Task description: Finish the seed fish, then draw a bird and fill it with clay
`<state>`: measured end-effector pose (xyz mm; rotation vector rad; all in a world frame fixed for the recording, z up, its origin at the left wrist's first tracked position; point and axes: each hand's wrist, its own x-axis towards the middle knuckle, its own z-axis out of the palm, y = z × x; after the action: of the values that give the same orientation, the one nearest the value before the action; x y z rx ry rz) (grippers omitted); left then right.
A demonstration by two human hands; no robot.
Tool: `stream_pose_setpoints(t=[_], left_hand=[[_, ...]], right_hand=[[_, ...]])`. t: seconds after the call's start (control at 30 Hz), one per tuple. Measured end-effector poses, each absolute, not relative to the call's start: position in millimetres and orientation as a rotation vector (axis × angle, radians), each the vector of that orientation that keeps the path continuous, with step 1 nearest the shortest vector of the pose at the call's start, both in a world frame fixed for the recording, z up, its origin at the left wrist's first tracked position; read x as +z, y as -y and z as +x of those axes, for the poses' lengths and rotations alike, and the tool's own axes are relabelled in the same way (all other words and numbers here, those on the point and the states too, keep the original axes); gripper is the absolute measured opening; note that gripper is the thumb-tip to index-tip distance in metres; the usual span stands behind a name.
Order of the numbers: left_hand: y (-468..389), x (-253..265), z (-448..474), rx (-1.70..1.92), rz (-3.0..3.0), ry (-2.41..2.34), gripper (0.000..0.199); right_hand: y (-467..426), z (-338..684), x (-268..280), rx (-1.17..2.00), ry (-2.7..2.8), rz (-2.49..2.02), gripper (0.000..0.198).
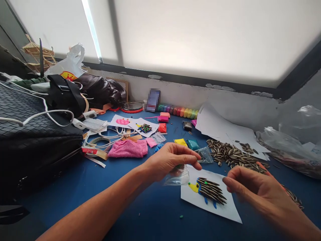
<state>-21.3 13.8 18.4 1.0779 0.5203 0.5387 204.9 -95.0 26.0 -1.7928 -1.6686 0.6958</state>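
Observation:
My left hand [173,159] is closed on a small clear plastic bag [179,177], which hangs below the fingers; a dark lump shows inside it. My right hand [253,187] is curled, thumb and forefinger close together, to the right of the picture; anything between them is too small to make out. Below and between both hands lies a white paper [210,209] bearing a hedgehog picture [212,190], with a yellow clay face, blue outline and feet, sunflower-seed spines and a green dot. A green clay bit [181,217] sits on the table in front.
A pile of sunflower seeds [228,154] lies behind my right hand, beside white sheets [215,124]. Yellow [180,142] and teal clay packets [192,144] sit behind my left hand. A pink towel [127,148], cables and a black bag [37,140] occupy the left.

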Motion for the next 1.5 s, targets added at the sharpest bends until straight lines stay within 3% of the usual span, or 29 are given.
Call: stream_pose_setpoints(t=[0.1, 0.27, 0.43, 0.77, 0.83, 1.0, 1.17, 1.5], left_hand=[[-13.3, 17.8, -21.6, 0.547, 1.091, -0.498, 0.023], [-13.2, 18.1, -22.1, 0.592, 1.117, -0.486, 0.017], [-13.0, 17.8, -20.2, 0.605, 1.077, -0.534, 0.017], [-14.2, 13.7, -21.1, 0.577, 1.142, -0.467, 0.02], [-14.1, 13.9, -21.8, 0.578, 1.154, -0.468, 0.02], [-13.0, 15.1, -21.7, 0.579, 1.146, -0.506, 0.03], [-13.0, 15.7, -20.6, 0.578, 1.164, -0.534, 0.04], [-12.3, 16.4, -18.7, 0.636, 1.155, -0.518, 0.023]], right_hand=[[94.5, 205.5, 25.6, 0.646, 1.71, -1.865, 0.05], [90.2, 206.1, 27.0, 0.715, 1.686, -1.844, 0.035], [87.6, 211.3, 29.9, 0.682, 1.639, -1.882, 0.033], [89.0, 215.0, 26.9, 0.579, 1.938, -2.047, 0.05], [88.5, 216.7, 23.4, 0.599, 1.965, -2.029, 0.047], [87.6, 221.4, 16.5, 0.673, 1.883, -1.987, 0.034], [88.7, 215.4, 23.5, 0.548, 1.984, -2.075, 0.044], [87.6, 222.1, 14.8, 0.545, 1.956, -2.03, 0.028]])
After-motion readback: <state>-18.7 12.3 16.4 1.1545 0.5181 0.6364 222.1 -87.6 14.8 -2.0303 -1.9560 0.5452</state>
